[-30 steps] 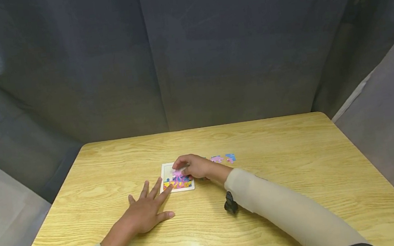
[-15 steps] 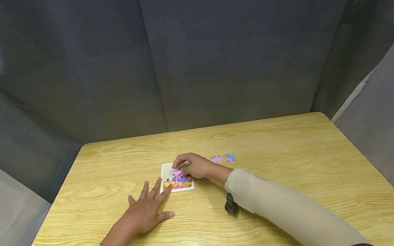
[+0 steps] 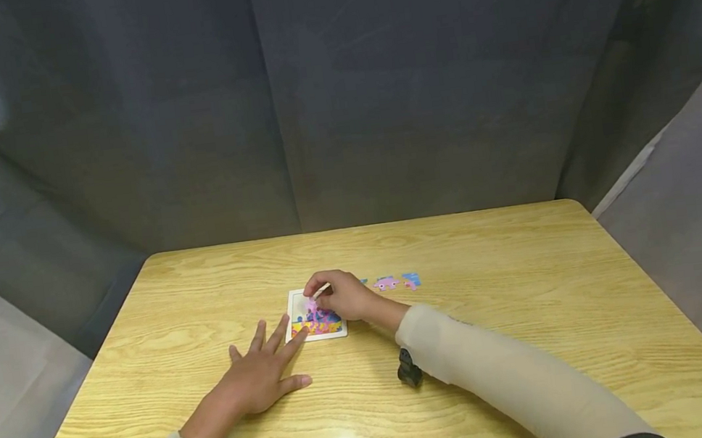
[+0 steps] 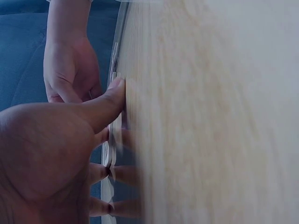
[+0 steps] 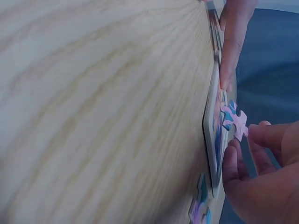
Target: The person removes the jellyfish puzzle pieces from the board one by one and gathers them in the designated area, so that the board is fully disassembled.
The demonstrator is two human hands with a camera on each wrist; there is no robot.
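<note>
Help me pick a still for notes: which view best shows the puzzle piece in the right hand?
The right wrist view: the puzzle piece appears large in the right hand, its knobbed outline clear. The head view shows it small, over the puzzle tray; I cannot make it out in the left wrist view.

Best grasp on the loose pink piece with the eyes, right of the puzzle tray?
Probably a fingertip pinch on the near and far edges of the pink piece, coming down from above. It looks flat on the table, with no raised handle; a blue-and-pink piece sits close on its right, while bare table borders its near edge.
</note>
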